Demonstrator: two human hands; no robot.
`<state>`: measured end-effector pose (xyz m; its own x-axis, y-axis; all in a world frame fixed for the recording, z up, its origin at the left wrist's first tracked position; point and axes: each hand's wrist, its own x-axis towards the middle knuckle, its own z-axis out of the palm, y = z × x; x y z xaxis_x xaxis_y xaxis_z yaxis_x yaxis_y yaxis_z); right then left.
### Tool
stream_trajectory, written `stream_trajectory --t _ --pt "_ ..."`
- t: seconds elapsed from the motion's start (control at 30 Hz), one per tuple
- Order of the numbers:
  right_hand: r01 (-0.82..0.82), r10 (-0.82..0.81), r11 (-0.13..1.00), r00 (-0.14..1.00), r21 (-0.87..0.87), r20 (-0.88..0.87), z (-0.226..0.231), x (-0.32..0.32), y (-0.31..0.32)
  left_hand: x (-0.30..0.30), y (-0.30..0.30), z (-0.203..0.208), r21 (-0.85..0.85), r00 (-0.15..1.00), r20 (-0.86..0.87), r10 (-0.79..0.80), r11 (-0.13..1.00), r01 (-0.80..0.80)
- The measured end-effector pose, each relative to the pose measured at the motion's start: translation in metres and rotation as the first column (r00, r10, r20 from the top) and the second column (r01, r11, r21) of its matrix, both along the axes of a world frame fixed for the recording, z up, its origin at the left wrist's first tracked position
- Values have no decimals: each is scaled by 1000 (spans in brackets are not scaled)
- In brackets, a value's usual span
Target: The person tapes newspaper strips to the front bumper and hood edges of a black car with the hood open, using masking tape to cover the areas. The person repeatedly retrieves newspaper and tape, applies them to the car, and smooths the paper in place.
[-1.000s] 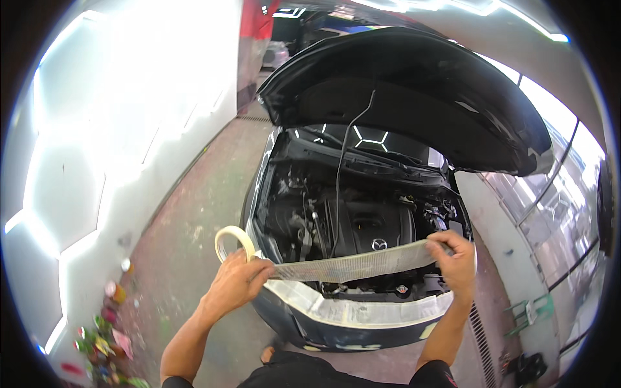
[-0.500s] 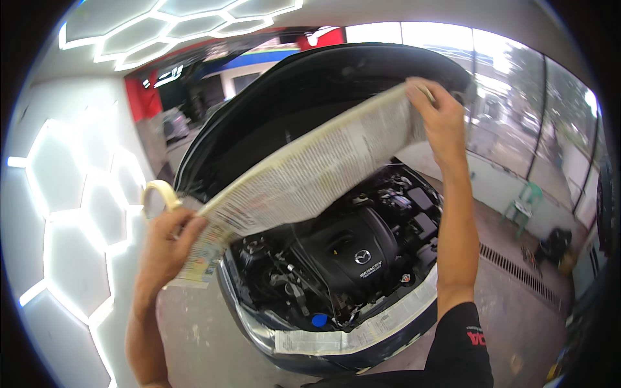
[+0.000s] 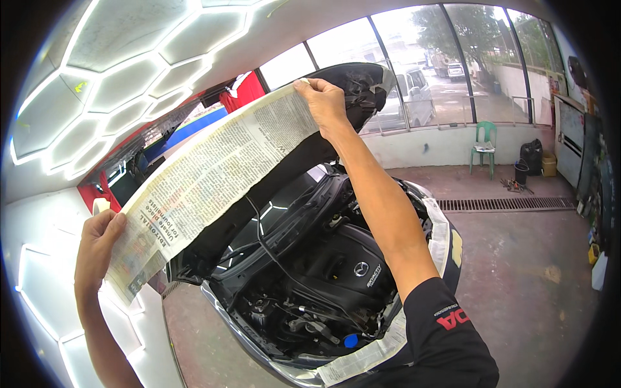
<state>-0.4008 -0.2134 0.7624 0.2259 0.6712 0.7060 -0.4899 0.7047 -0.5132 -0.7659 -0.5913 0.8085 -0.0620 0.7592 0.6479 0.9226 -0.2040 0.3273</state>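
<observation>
Raised higher now, both hands grip the newspaper strip point(image 3: 207, 181) against the open hood point(image 3: 272, 187).

Car detailing workshop: open-hooded car point(image 3: 336, 278), hexagonal ceiling lights point(image 3: 129, 84).

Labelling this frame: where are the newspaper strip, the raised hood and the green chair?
newspaper strip point(image 3: 213, 174), head view, middle of the printed sheet
raised hood point(image 3: 284, 168), head view, dark underside
green chair point(image 3: 485, 143), head view, backrest

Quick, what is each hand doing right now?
Left hand: closed on the lower end of the newspaper strip.
Right hand: closed on its upper end, at the raised hood.
</observation>
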Motion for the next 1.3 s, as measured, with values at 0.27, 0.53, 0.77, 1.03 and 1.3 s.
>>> stream_trajectory --t 0.27,0.53,0.77,1.03,1.3 --pt "73 -73 997 997 -5 -40 -1 -8 9 0 5 -6 4 998 60 -20 1000 20" --pt "-36 36 999 997 2 -71 9 -8 3 -4 3 -9 -3 993 115 18 1000 -18" --pt "9 -9 1000 999 9 -52 17 -7 5 0 -3 -10 -16 996 91 -2 1000 3" --pt "70 -80 994 989 -84 -122 24 -8 14 7 -5 -11 -3 997 71 13 1000 -13" --pt "722 -833 441 551 532 -57 -1 -25 14 9 -5 -13 10 997 72 27 1000 -28"
